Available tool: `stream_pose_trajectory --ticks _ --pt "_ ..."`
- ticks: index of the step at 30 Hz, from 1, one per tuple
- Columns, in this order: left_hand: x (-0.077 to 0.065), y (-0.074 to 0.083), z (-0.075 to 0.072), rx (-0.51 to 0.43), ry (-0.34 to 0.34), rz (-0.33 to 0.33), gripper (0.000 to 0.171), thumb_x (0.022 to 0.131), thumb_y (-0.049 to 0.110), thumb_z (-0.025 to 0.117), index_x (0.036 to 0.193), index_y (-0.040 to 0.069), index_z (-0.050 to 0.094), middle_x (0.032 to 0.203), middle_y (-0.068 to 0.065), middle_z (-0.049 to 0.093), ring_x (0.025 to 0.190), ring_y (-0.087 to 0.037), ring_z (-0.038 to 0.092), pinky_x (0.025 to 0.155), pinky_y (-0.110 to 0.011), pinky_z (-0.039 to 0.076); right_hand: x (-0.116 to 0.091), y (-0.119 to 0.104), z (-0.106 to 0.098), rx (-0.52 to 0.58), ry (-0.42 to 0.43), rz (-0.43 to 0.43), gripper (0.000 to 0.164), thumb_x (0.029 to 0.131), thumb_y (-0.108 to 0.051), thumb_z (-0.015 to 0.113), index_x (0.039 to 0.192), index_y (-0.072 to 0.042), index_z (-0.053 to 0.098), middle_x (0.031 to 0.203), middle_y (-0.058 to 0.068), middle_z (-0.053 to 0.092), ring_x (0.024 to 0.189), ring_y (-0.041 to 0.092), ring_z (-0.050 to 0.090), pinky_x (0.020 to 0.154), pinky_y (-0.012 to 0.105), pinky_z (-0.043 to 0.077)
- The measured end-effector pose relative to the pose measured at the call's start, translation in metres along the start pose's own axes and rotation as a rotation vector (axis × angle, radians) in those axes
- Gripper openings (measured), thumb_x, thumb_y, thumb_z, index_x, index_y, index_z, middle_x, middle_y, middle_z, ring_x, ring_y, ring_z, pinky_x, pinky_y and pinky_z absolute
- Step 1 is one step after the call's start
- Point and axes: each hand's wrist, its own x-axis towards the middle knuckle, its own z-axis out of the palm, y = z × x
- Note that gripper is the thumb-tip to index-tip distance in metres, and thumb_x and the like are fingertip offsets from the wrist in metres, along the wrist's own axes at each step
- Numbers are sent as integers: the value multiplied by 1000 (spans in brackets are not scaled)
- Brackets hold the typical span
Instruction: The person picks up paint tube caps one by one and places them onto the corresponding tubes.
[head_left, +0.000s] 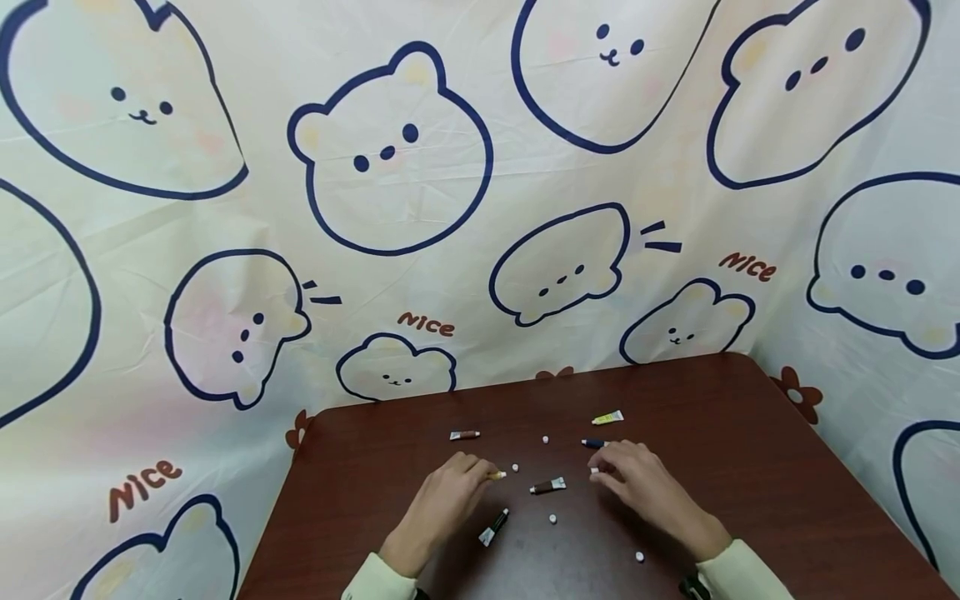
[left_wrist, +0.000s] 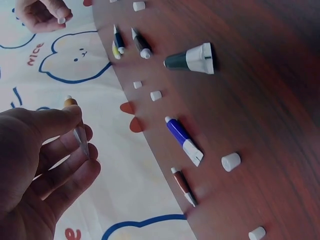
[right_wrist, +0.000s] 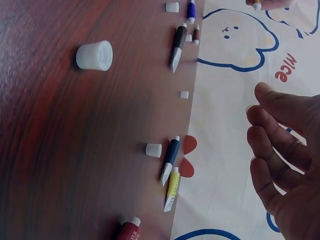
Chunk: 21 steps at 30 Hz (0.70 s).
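Note:
My left hand (head_left: pixel 450 492) pinches a small ochre paint tube (left_wrist: pixel 71 102) between thumb and fingers, its white tip pointing outward. My right hand (head_left: pixel 648 487), thumb and index finger drawn together, pinches what looks like a small white cap (left_wrist: pixel 62 20); in the right wrist view the cap is hidden by the fingertips. Nearest the right hand lie a navy paint tube (head_left: pixel 594 443) and a yellow paint tube (head_left: pixel 607 417). Between the hands lies a dark brown paint tube (head_left: pixel 548 486). A dark green paint tube (head_left: pixel 493 527) rests just right of the left forearm.
A reddish-brown tube (head_left: pixel 465 435) lies beyond the left hand. The wrist views also show a purple tube (left_wrist: pixel 183 140) and a red tube (right_wrist: pixel 129 230). Several loose white caps (head_left: pixel 552 518) dot the brown table (head_left: pixel 765 475). A cartoon-bear cloth (head_left: pixel 390 200) hangs behind.

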Motion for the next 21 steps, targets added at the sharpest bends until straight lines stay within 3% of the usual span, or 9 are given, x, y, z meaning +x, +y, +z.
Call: stream_pose_trajectory --ticks 6,12,15,21 --pt "2 5 2 9 -22 1 11 96 18 85 104 21 79 96 9 77 86 -8 67 72 -25 60 1 -4 4 21 -20 7 15 93 -15 88 99 -22 77 94 -17 71 87 -3 58 79 34 52" --pt "3 11 3 -6 -50 -9 11 97 20 84 106 21 79 97 10 77 86 -7 66 73 -23 60 -1 -7 14 14 35 -98 19 88 -13 91 96 -21 76 92 -14 72 84 -1 61 73 30 48" --pt "4 12 4 -2 -38 2 10 97 21 84 106 22 79 97 10 77 86 -6 65 73 -23 59 -1 -9 17 8 57 -130 19 87 -14 91 95 -20 76 91 -13 72 84 0 61 73 31 48" --pt "6 15 3 3 -14 17 13 94 19 87 105 21 79 95 10 76 85 -7 66 72 -25 59 1 -15 19 26 37 -113 16 88 -15 91 95 -18 77 90 -14 72 82 -2 59 71 27 45"
